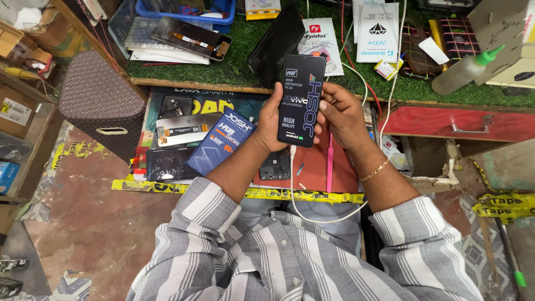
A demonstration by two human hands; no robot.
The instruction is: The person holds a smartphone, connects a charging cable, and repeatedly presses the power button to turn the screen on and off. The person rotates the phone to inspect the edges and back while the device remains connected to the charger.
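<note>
A black phone (301, 100) with a printed film over its screen is held upright in front of me, above an open drawer. My left hand (271, 124) grips its left edge and back. My right hand (340, 114) rests against its right edge, fingers bent near the upper side. A white cable (292, 184) hangs from the phone's bottom end and loops down over my lap. A gold bracelet (374, 170) sits on my right wrist.
The open drawer (167, 187) holds a blue box (220, 142), spare screens and a pink tool (330, 161). A green mat bench (251, 67) carries another black screen (276, 44), white packets and a squeeze bottle (465, 71). A brown woven basket (100, 103) stands left; a red drawer (446, 124) right.
</note>
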